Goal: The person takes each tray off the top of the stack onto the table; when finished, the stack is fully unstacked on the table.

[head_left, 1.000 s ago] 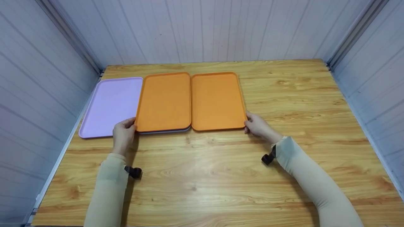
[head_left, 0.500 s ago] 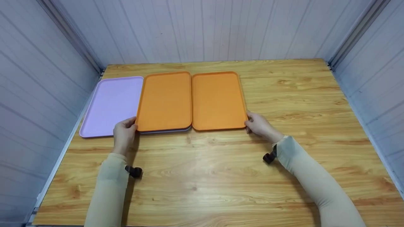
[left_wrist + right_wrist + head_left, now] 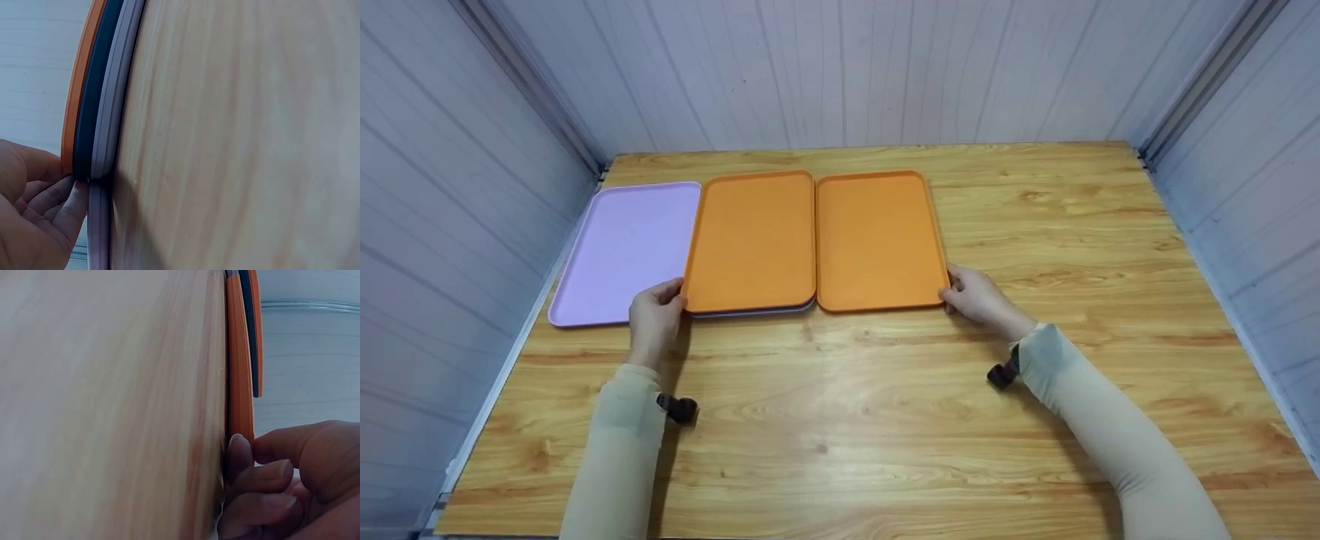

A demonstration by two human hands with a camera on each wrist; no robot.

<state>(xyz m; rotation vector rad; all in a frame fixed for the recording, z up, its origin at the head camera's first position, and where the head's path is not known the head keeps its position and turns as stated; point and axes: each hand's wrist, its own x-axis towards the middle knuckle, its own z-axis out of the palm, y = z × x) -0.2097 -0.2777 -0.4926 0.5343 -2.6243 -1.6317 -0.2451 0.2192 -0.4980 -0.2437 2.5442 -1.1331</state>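
Three trays' faces lie side by side in the head view. In the middle, an orange tray point(image 3: 751, 240) tops a stack, over a dark blue tray point(image 3: 97, 101) and a pale purple one point(image 3: 117, 107). My left hand point(image 3: 654, 319) pinches the near left corner of that orange tray, its fingertips also touching the dark blue rim. To the right lies a second orange tray point(image 3: 879, 240) on the table. Its near right corner is held by my right hand point(image 3: 976, 300), thumb and fingers pinching the rim. A purple tray point(image 3: 626, 251) lies leftmost, partly behind the left hand.
The wooden table point(image 3: 840, 420) carries all the trays near its far side. A pale panelled wall point(image 3: 840, 75) rises behind it, with side walls at left and right. Small dark cameras are strapped to both wrists.
Both hands and the trays stay in place. Only the fingers of my right hand under the rim have shifted slightly.
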